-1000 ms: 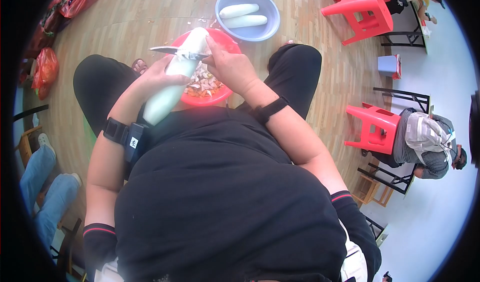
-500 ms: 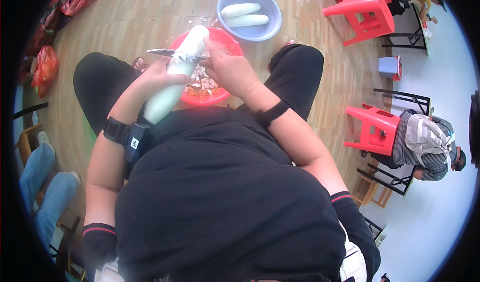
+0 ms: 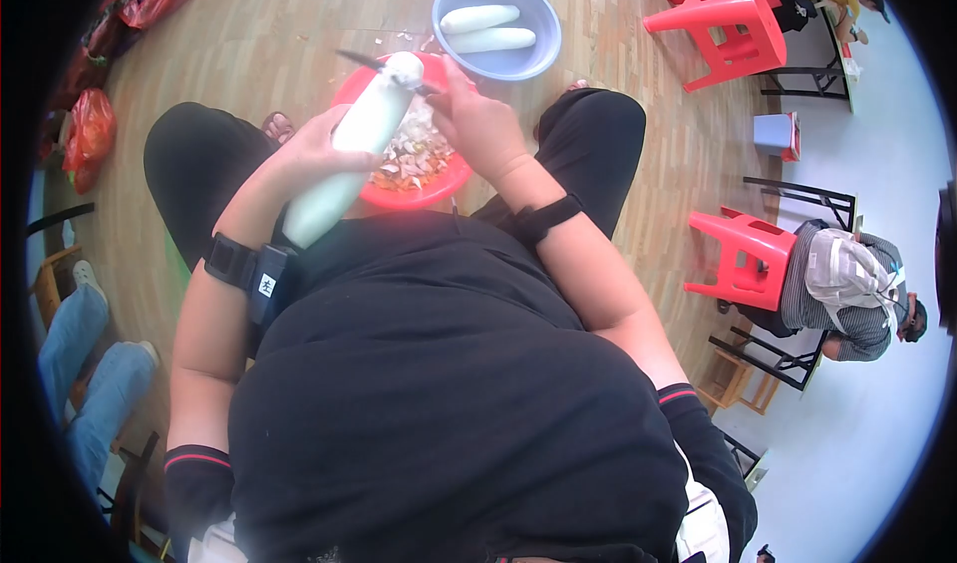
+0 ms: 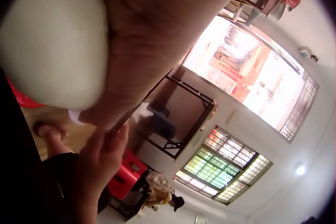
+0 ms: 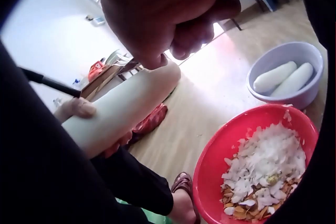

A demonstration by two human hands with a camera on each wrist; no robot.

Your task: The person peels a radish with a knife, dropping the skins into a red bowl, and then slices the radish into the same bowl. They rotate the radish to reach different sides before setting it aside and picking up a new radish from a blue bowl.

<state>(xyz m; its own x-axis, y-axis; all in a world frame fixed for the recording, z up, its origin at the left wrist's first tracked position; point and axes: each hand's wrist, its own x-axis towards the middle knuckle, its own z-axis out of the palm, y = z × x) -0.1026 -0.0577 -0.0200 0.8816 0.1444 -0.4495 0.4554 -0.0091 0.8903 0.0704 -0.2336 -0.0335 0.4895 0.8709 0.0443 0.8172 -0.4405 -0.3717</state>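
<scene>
A long white radish [image 3: 349, 154] slants over a red basin [image 3: 451, 178], and my left hand [image 3: 314, 149] grips it round the middle. In the left wrist view the radish [image 4: 50, 40] fills the upper left beside my palm. My right hand [image 3: 477, 114] holds a knife [image 3: 371, 63] whose blade lies across the radish's far tip. The right wrist view shows the radish [image 5: 121, 109] with my left thumb on it, the knife blade [image 5: 50, 83] at the left, and the red basin [image 5: 210, 171] full of pale peelings [image 5: 262, 171].
A blue-grey basin [image 3: 543, 34] behind the red one holds two peeled radishes [image 3: 490, 28]. Red plastic stools [image 3: 733, 24] stand at the right, one with a seated person [image 3: 847, 289]. Another person's legs [image 3: 85, 364] are at the left. Red bags [image 3: 90, 134] lie on the wooden floor.
The knife has slid along the radish from its middle up to the far tip, and my right hand has moved away from me with it. The left hand keeps its grip.
</scene>
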